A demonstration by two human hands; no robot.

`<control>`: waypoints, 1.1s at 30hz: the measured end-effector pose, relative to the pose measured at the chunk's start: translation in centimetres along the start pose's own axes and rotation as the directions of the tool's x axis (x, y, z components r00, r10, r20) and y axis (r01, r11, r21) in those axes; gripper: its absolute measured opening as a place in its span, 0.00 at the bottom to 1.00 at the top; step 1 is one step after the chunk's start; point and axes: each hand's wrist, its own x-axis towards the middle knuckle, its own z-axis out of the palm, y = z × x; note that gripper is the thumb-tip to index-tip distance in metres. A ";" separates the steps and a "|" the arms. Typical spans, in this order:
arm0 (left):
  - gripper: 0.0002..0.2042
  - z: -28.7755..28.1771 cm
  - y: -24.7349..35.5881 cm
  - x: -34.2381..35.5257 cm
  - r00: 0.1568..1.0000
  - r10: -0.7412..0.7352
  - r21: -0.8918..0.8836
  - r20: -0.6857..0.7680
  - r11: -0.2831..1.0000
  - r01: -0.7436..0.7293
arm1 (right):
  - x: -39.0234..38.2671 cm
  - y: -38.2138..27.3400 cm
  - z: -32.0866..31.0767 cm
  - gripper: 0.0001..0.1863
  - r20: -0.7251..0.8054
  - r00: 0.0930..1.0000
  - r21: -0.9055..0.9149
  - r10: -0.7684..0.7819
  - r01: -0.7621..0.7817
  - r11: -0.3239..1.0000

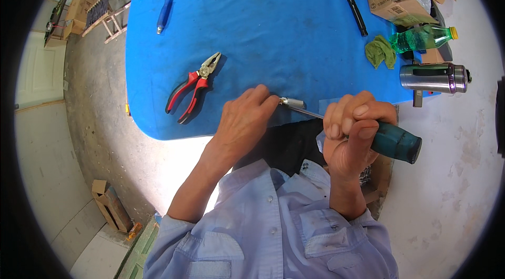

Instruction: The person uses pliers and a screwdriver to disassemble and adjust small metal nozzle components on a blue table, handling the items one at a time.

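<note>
In my right hand is a screwdriver with a dark green handle, the fingers wrapped round it. Its thin metal shaft points left and slightly up toward a small silver metal cylinder near the table's front edge. My left hand is closed at the left end of that cylinder, pinching a small part of it; the fingertips are partly hidden. Whether the screwdriver's tip touches the part cannot be made out. Left of my left hand lie combination pliers with red and black handles, jaws pointing up and right.
On the blue table lie a blue-handled screwdriver at the far left and a black pen-like tool. Along the right stand a cardboard box, a green cloth, a green bottle and a steel flask.
</note>
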 end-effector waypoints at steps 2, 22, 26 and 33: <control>0.08 -0.1 0.0 0.1 1.000 0.002 -0.003 0.007 1.000 -0.002 | -0.1 0.0 -0.2 0.17 0.054 0.998 -0.047 -0.029 0.032 0.998; 0.09 -0.2 0.1 0.1 0.999 0.014 0.004 0.049 1.000 -0.014 | -0.7 0.2 0.2 0.20 0.187 0.973 -0.044 -0.135 0.145 0.988; 0.10 -0.2 0.1 0.2 0.996 0.013 0.009 0.091 1.000 -0.014 | -0.9 0.2 0.2 0.21 0.222 0.965 -0.064 -0.138 0.156 0.986; 0.10 -0.2 0.2 0.2 0.997 0.020 0.022 0.081 1.000 -0.022 | -1.2 0.1 0.6 0.21 0.146 0.975 -0.055 -0.170 0.179 0.982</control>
